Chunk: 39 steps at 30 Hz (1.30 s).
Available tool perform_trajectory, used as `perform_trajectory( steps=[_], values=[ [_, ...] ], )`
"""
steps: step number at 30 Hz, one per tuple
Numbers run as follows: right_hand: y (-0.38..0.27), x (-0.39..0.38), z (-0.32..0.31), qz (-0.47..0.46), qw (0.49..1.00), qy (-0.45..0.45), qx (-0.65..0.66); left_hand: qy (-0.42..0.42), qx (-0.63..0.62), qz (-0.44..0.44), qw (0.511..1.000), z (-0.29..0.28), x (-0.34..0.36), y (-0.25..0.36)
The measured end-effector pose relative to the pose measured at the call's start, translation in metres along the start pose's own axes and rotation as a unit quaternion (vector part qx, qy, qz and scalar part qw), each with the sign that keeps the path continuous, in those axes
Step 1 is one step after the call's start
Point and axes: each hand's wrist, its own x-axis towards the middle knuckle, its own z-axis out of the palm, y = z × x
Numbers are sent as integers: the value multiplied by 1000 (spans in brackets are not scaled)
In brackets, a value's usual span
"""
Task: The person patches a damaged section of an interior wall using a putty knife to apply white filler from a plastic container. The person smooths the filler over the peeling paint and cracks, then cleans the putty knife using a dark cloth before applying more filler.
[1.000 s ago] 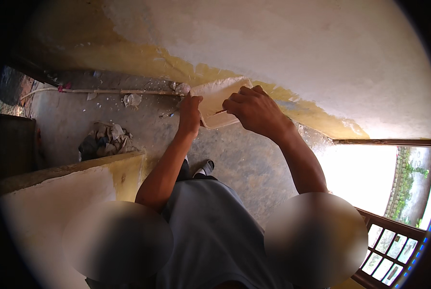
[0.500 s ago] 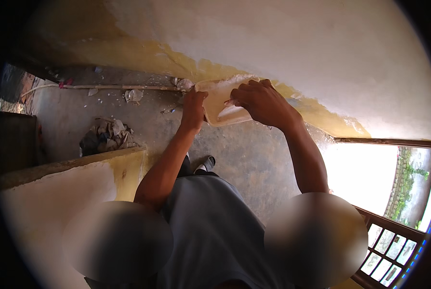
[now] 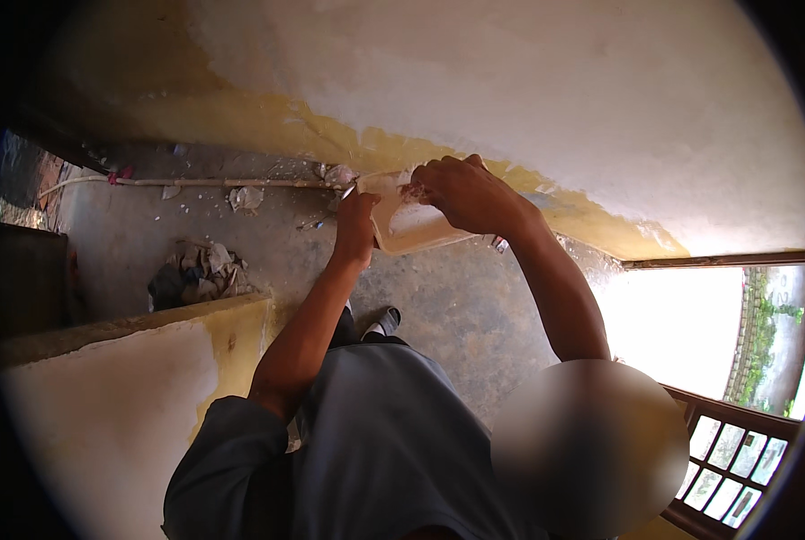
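A shallow, pale rectangular tray [image 3: 425,238] is held out in front of me, near the wall. White paste-like material is smeared inside it. My left hand [image 3: 357,225] grips the tray's left end, thumb over the rim. Over the tray's right part is my right hand [image 3: 461,193], its fingers curled and pointing down into it. Whatever those fingers grasp is mostly hidden by the hand itself. Past the tray rises a wall [image 3: 510,81], whitish on most of its surface, with bare yellow patches along its lower part.
A long pole [image 3: 240,183] lies on the floor along the wall's foot, among crumpled scraps [image 3: 246,199] and white flecks. A heap of rags or paper [image 3: 206,270] lies behind a low partition wall [image 3: 132,360] at left. At right is a bright opening [image 3: 672,315] with a dark-framed window [image 3: 731,463].
The tray and my left hand have shifted slightly down in the picture. My right hand has moved a little left, its fingers deeper over the tray's middle.
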Motion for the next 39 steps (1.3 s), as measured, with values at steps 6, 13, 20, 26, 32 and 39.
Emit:
perform_trajectory(
  steps=[6,13,20,26,32,39],
  values=[
    [-5,2,2,-41,998,40,-4,10,3,12,1000,-1,0,-1],
    [11,-7,-6,10,996,89,15,15,16,32,999,-3,-4,2],
    [5,-14,2,-28,998,49,-15,15,-3,41,999,-7,-4,-3],
    [-10,-19,9,-11,996,90,11,21,32,124,991,4,-4,-1],
    [-20,-30,-14,-16,999,39,-10,63,47,83,993,6,-11,11],
    [-5,-23,13,-46,986,149,-59,60,10,60,996,-2,-10,8]
  ],
)
